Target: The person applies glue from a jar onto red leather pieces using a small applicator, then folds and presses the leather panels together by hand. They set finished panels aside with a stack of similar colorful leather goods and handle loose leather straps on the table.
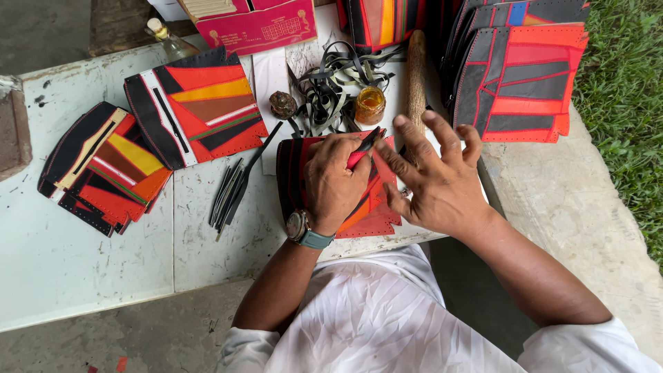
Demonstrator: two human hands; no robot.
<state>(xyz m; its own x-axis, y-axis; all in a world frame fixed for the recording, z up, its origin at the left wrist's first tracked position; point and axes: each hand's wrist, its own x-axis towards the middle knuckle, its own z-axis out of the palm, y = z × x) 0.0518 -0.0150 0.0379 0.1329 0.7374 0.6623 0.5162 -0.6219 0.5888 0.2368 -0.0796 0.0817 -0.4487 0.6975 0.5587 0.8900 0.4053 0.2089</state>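
Note:
My left hand [333,181] rests on a red, orange and black patchwork leather piece [376,211] at the table's near edge and pinches a thin black strip [367,141] against it. A watch sits on that wrist. My right hand [435,179] hovers just to the right with fingers spread, its fingertips near the strip's upper end, holding nothing.
Stacks of similar patchwork pieces lie at the left [103,169], centre left [200,107] and far right [521,79]. Loose black strips [231,193], a tangle of strips [338,76], a small orange jar [371,105], a wooden stick [416,72] and a pink box [259,24] share the white table [90,269]. Grass borders the right.

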